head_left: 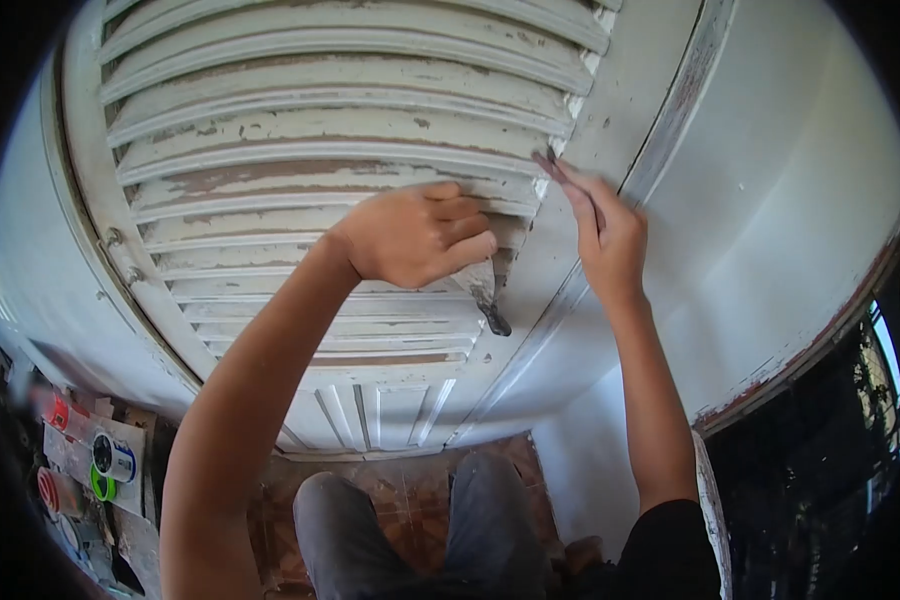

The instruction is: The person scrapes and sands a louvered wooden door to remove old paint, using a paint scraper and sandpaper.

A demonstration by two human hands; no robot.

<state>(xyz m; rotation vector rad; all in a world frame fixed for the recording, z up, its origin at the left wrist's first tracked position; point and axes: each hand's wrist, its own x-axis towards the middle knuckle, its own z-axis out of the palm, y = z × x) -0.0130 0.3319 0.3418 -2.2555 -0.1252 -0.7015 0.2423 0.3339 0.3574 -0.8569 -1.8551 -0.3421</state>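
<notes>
In front of me is a louvered door [370, 125], its white paint chipped with brown wood showing through. My left hand [420, 238] is closed in front of the middle slats. From it a putty knife [482, 295], smeared with white, points downward with its dark end lowest. Up at the right ends of the slats, my right hand [610, 235] pinches a thin, reddish-brown folded piece [550, 165] that looks like sandpaper. Its tip meets the corner between a slat and the door's stile [595, 140]. White filler patches line that joint.
Left of the door, a cluttered surface [135, 530] holds several tubs and a green tape roll [102, 484]. A white wall [760, 230] borders the right side, with a dark window opening [800, 480] lower down. Brown tiles [405, 500] cover the floor around my knees.
</notes>
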